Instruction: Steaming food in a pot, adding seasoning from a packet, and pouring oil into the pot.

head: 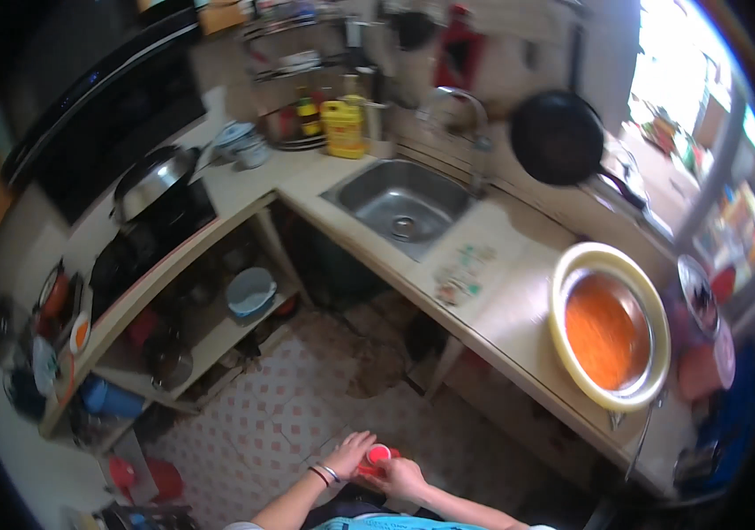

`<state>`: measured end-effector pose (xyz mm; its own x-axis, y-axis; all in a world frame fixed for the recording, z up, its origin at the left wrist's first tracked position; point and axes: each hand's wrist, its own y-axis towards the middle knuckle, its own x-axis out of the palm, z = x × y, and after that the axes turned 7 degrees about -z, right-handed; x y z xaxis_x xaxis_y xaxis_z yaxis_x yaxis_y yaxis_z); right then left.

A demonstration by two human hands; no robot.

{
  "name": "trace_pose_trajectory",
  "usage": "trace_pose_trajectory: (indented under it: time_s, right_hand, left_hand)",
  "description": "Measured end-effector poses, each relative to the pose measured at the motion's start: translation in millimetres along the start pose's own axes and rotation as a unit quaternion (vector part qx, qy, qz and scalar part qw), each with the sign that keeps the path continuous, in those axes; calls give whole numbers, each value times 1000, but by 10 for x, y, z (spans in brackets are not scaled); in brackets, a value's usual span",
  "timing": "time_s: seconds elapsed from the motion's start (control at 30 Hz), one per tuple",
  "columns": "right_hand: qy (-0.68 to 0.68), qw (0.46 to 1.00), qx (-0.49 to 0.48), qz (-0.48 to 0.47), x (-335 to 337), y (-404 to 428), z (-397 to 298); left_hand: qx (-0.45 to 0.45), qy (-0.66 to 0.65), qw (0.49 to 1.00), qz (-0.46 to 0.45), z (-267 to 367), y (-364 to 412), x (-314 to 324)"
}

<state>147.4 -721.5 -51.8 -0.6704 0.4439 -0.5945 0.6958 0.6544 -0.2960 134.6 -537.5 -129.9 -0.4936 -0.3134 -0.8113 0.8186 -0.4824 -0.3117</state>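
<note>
A small red container [368, 470] with a round red, white-rimmed top [379, 454] is held close to my body, above the tiled floor. My left hand [351, 454] lies along its left side, fingers reaching past the top, with bands around the wrist. From the right, my right hand [404, 478] grips it with bent fingers just below the round top. Much of the container is hidden by both hands, and its contents cannot be made out. On the counter to the right, a cream-yellow basin [559, 318] surrounds a metal bowl [646, 344] of orange food [599, 331].
A stainless sink [391, 192] is set into the counter [503, 265]. A black frying pan [556, 138] hangs on the wall. Left are a lidded wok [155, 179] on the stove and a bowl [251, 291] on the lower shelf. A yellow jug [344, 129] stands behind.
</note>
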Motion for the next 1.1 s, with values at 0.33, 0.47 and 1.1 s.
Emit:
trace_pose_trajectory:
  time_s: [0.33, 0.47, 1.1]
  right_hand:
    - [-127, 912, -357, 156, -1415, 1939, -2294]
    - [-138, 880, -407, 202, -2093, 2698, -2991]
    - [-109, 873, -449, 154, -3502, 6501, -4149]
  left_hand:
    - [-6, -6, 888, 460, -857, -352, -2654]
    - [103, -221, 810, 534, -1109, -92, -3905]
    - [-11, 67, 779, 624, -3812, 951, -6724]
